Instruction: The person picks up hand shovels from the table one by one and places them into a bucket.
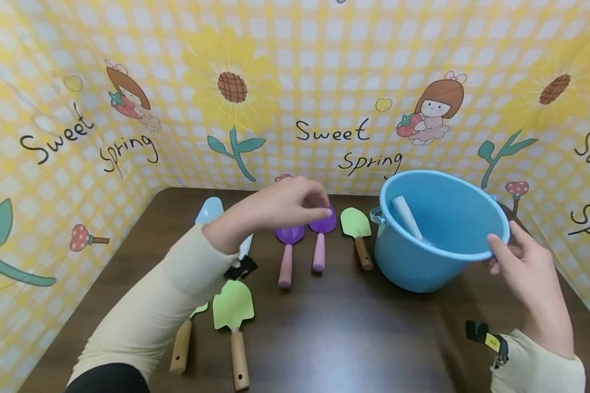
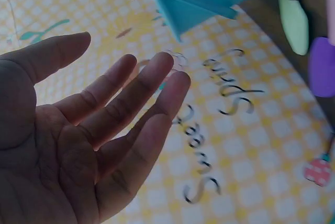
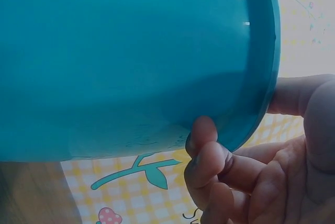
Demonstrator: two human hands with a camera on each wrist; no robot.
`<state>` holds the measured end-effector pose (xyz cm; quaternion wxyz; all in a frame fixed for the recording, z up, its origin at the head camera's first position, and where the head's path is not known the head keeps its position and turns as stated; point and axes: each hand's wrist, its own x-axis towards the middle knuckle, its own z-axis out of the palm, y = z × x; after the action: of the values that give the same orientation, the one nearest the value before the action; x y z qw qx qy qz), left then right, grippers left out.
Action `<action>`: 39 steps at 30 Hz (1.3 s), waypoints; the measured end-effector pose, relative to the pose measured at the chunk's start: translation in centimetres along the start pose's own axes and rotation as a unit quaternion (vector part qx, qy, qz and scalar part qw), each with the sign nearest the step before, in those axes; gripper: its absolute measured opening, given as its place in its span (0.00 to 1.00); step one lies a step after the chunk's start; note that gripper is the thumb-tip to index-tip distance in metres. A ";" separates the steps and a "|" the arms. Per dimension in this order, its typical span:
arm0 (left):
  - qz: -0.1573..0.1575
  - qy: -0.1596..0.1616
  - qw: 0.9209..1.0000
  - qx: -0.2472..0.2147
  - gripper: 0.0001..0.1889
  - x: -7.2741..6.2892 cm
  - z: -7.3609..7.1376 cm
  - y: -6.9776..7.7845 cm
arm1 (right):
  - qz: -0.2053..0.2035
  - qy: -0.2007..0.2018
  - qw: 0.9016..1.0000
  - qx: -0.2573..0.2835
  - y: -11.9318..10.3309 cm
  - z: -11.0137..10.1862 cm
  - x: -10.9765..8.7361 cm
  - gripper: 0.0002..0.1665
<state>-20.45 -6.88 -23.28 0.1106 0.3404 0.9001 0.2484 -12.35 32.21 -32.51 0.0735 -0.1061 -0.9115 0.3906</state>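
My right hand point(image 1: 533, 270) grips the rim of the light blue bucket point(image 1: 418, 270), thumb on one side and fingers against the outer wall in the right wrist view. A pale handle point(image 1: 407, 217) leans inside the bucket. My left hand point(image 1: 295, 203) hovers over two purple toy shovels, a left one point(image 1: 286, 267) and a right one point(image 1: 319, 251), both with pink handles. Its fingers are loosely bent and hold nothing, as the left wrist view shows. A small green trowel point(image 1: 356, 222) with a brown handle lies between that hand and the bucket.
Nearer me lie a green trowel point(image 1: 233, 305) with a wooden handle and another one point(image 1: 181, 346), partly under the left sleeve. A light blue shovel point(image 1: 210, 210) lies behind the left forearm, partly hidden. Yellow checked cloth point(image 1: 324, 98) walls the dark table point(image 1: 334, 338).
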 end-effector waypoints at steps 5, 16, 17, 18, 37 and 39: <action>-0.022 0.016 1.000 -0.012 0.10 -3.3 0.9 -2.9 | 0.011 -0.002 1.000 0.010 -0.3 -0.3 0.1 0.45; 0.003 -0.027 1.000 0.004 0.10 -10.4 3.9 -7.1 | 0.026 -0.002 1.000 0.002 -0.3 -0.3 0.0 0.45; 0.011 -0.042 0.999 0.009 0.11 -11.1 4.2 -7.1 | 0.026 -0.003 1.000 0.002 -0.2 -0.3 0.0 0.45; 0.015 -0.057 0.998 0.017 0.12 -11.7 4.6 -7.1 | 0.026 -0.003 1.000 0.002 -0.2 -0.3 0.0 0.45; 0.112 -0.137 0.969 0.174 0.26 -15.6 11.7 -8.5 | 0.023 0.001 1.000 -0.003 -0.5 0.1 0.0 0.44; 0.117 -0.138 0.966 0.186 0.26 -15.6 11.8 -8.6 | 0.021 0.002 1.000 -0.001 -0.5 0.2 0.1 0.44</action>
<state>-9.30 -18.45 -37.32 0.1391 0.4890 0.8603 0.0384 -12.50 31.78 -32.31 0.0670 -0.1259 -0.9092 0.3913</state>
